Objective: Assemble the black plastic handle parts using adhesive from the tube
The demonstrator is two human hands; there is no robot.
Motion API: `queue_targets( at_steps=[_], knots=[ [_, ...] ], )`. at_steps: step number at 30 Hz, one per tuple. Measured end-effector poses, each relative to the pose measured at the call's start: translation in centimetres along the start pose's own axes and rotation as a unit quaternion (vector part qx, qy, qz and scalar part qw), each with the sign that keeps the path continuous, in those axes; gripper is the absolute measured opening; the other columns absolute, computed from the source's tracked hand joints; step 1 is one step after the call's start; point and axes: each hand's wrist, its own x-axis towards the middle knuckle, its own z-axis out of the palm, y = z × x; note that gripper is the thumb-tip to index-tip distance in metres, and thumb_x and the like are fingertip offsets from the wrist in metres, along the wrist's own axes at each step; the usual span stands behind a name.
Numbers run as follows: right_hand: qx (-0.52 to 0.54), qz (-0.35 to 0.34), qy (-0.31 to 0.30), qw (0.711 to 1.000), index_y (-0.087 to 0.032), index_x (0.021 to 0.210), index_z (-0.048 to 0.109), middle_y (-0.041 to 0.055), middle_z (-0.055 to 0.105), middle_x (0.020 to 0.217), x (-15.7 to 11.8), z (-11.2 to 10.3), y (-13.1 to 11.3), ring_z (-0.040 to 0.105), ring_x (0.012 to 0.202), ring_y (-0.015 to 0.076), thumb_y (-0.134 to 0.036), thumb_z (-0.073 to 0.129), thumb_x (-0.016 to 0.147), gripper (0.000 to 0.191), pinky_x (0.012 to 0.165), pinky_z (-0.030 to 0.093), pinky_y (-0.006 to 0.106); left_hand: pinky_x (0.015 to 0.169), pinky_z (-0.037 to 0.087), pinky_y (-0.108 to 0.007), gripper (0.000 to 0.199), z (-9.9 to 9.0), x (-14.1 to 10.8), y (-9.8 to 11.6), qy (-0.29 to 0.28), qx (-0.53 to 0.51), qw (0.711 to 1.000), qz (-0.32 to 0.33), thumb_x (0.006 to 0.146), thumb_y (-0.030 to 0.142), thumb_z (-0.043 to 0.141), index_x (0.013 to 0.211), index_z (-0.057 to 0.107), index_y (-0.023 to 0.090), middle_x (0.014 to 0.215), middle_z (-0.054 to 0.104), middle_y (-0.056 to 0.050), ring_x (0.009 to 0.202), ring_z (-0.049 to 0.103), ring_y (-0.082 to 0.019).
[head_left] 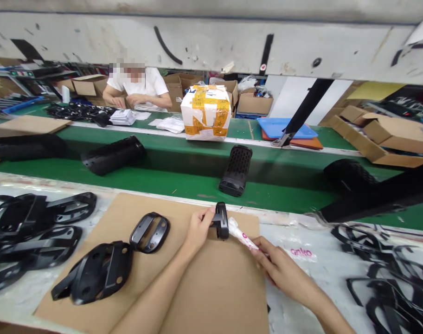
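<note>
— Where is the shiny, curved black part point(222, 221) held?
— Near the far edge of flat cardboard point(225, 297), pinched by left hand point(198, 228) fingers. White stick point(242, 236) is pinched by right hand point(274, 260). Open room is seen below.

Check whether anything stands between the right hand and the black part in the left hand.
Only the white, pink-marked stick that the right hand holds; its tip is beside the black part in the left hand, though contact is unclear. Nothing else visible stands between.
</note>
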Motion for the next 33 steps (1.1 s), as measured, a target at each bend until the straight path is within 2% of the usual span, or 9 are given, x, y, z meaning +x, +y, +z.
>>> queue_targets(
  at_steps=[2, 4, 9, 14, 19, 24, 29, 31, 33],
  knots=[
    [0.109, 0.062, -0.026, 0.992, -0.024, 0.107, 0.054, -0.0038, 0.056, 0.072, -0.1, 1.5, 0.0, 0.043, 0.044, 0.0105, -0.064, 0.039, 0.103, 0.043, 0.04, 0.031, 0.023, 0.056, 0.019, -0.028, 0.056, 0.4, -0.3, 0.0, -0.013, 0.007, 1.0, -0.004, 0.093, 0.062, 0.053, 0.059, 0.034, 0.022, 0.059, 0.025, 0.005, 0.057, 0.022, -0.01],
    [0.162, 0.083, -0.012, 0.983, -0.022, 0.107, 0.053, -0.0074, 0.046, 0.063, 0.3, 3.0, 0.2, 0.035, 0.041, 0.0085, -0.068, 0.041, 0.101, 0.048, 0.038, 0.024, 0.021, 0.057, 0.02, -0.028, 0.056, 0.7, -0.5, 0.2, -0.017, 0.017, 1.0, 0.001, 0.093, 0.061, 0.052, 0.058, 0.034, 0.022, 0.058, 0.025, 0.005, 0.057, 0.022, -0.01],
    [0.213, 0.102, 0.054, 0.97, -0.021, 0.107, 0.057, -0.0093, 0.036, 0.059, 0.4, 4.3, -0.2, 0.032, 0.044, 0.0075, -0.076, 0.056, 0.089, 0.058, 0.039, 0.023, 0.018, 0.058, 0.023, -0.028, 0.054, 0.8, -0.5, 0.6, -0.02, 0.02, 1.0, 0.011, 0.094, 0.06, 0.049, 0.058, 0.036, 0.021, 0.06, 0.027, 0.004, 0.059, 0.024, -0.011],
    [0.254, 0.116, 0.178, 0.943, -0.022, 0.097, 0.057, -0.0077, 0.043, 0.059, -0.5, 5.5, -1.1, 0.035, 0.04, 0.0077, -0.083, 0.056, 0.084, 0.062, 0.036, 0.027, 0.02, 0.059, 0.024, -0.027, 0.051, 0.9, -0.7, 0.6, -0.027, 0.02, 0.999, 0.013, 0.097, 0.056, 0.048, 0.062, 0.041, 0.02, 0.062, 0.031, 0.004, 0.062, 0.028, -0.011],
    [0.196, 0.137, 0.087, 0.967, -0.02, 0.101, 0.061, -0.0092, 0.038, 0.052, -0.5, 5.8, -1.3, 0.034, 0.038, 0.009, -0.082, 0.059, 0.082, 0.065, 0.035, 0.024, 0.02, 0.062, 0.029, -0.026, 0.047, 1.1, -1.0, 0.6, -0.026, -0.005, 0.999, 0.018, 0.098, 0.053, 0.049, 0.069, 0.052, 0.016, 0.066, 0.042, 0.002, 0.066, 0.038, -0.013],
    [0.208, 0.138, 0.188, 0.95, -0.021, 0.107, 0.059, -0.009, 0.041, 0.055, -0.7, 5.8, -1.8, 0.034, 0.037, 0.0091, -0.084, 0.055, 0.083, 0.068, 0.034, 0.027, 0.021, 0.06, 0.028, -0.025, 0.048, 1.1, -1.0, 0.7, -0.022, 0.002, 1.0, 0.016, 0.098, 0.052, 0.049, 0.067, 0.05, 0.016, 0.064, 0.04, 0.003, 0.065, 0.036, -0.012],
    [0.203, 0.174, 0.094, 0.959, -0.02, 0.107, 0.06, -0.0097, 0.041, 0.049, -0.6, 6.4, -1.6, 0.031, 0.033, 0.0088, -0.087, 0.059, 0.078, 0.073, 0.032, 0.022, 0.02, 0.06, 0.029, -0.025, 0.047, 1.1, -0.8, 0.5, -0.02, -0.005, 1.0, 0.015, 0.097, 0.053, 0.049, 0.067, 0.051, 0.017, 0.064, 0.042, 0.002, 0.065, 0.039, -0.012],
    [0.204, 0.155, 0.115, 0.96, -0.021, 0.111, 0.059, -0.0095, 0.043, 0.052, -0.9, 6.2, -1.9, 0.031, 0.033, 0.008, -0.081, 0.058, 0.084, 0.066, 0.032, 0.024, 0.02, 0.06, 0.028, -0.026, 0.048, 1.1, -0.8, 0.5, -0.018, -0.003, 1.0, 0.013, 0.098, 0.052, 0.048, 0.066, 0.05, 0.017, 0.064, 0.042, 0.002, 0.065, 0.039, -0.012],
    [0.22, 0.135, 0.177, 0.95, -0.021, 0.116, 0.058, -0.0097, 0.042, 0.054, -1.1, 6.5, -2.1, 0.031, 0.034, 0.0077, -0.081, 0.056, 0.086, 0.067, 0.032, 0.025, 0.019, 0.06, 0.028, -0.026, 0.047, 1.1, -0.9, 0.5, -0.016, 0.002, 1.0, 0.016, 0.098, 0.052, 0.048, 0.066, 0.05, 0.017, 0.063, 0.042, 0.002, 0.065, 0.039, -0.012]
  ],
)
